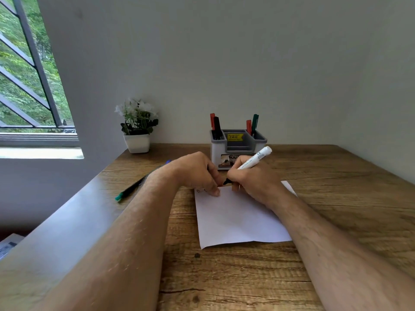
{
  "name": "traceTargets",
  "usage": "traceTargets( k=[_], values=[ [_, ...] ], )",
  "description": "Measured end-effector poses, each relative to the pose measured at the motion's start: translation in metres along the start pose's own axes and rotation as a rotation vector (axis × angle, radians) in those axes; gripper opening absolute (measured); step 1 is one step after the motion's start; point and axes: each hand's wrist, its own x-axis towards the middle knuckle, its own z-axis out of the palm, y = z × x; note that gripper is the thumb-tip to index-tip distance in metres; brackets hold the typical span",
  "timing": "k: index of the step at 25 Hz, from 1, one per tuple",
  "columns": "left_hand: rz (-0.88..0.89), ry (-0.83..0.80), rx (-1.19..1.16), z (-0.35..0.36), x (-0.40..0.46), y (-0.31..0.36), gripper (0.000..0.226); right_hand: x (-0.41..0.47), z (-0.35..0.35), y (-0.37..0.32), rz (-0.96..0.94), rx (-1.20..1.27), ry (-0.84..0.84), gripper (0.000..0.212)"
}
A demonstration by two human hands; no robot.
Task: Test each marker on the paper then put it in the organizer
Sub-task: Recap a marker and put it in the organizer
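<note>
While the right hand (251,182) pinched a white marker (252,163) between thumb and fingers, its black tip hung just beside the left fingertips, at the far edge of the paper (238,218). The left hand (197,173) lay on that same edge with fingers curled down, one fingertip pressing the sheet; whether those fingers also held the marker's cap I could not tell, since the palm faced away from me. Faint marks showed on the paper just to the left of that pressing fingertip.

To my eye the step in hand was the test stroke. It would have gone best with the left fingertip kept firm on the sheet, so the paper did not slide on the table (336,198), and with a short light stroke drawn away from those fingers rather than toward them, sparing them ink.

Beyond both hands stood the organizer (238,147), with four capped markers upright in its two outer pockets. Another marker (132,189), green-ended, lay on the table well to the left of the left wrist, apparently untested.
</note>
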Motion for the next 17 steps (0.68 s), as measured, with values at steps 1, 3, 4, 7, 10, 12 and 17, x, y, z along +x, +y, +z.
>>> traceTargets(
  k=[1, 3, 4, 7, 10, 12, 17],
  values=[
    [0.006, 0.0, -0.002, -0.0004, -0.0004, 0.0003, 0.025, 0.0009, 0.0012, 0.0002, -0.009, -0.045, 0.017, 0.009],
    [0.01, -0.009, -0.008, -0.0008, -0.0018, 0.0017, 0.026, 0.0025, 0.0026, 0.0008, -0.016, -0.082, 0.048, 0.016],
    [0.007, -0.015, -0.009, -0.001, -0.0026, 0.0023, 0.026, 0.003, 0.003, 0.0004, -0.017, -0.092, 0.05, 0.017],
    [0.005, -0.029, 0.006, -0.002, -0.0036, 0.0035, 0.029, 0.0032, 0.0037, -0.0003, -0.013, -0.134, 0.037, 0.017],
    [0.009, -0.028, 0.031, -0.0016, -0.005, 0.0054, 0.034, 0.0021, 0.0045, -0.0006, -0.029, -0.162, 0.026, 0.015],
    [0.006, -0.016, 0.029, -0.0007, -0.0064, 0.0062, 0.04, 0.0017, 0.0052, -0.0003, -0.042, -0.177, 0.021, 0.016],
    [0.004, -0.027, -0.005, -0.0006, -0.0059, 0.006, 0.036, 0.0033, 0.0051, 0.0008, -0.042, -0.112, 0.005, 0.026]
  ],
)
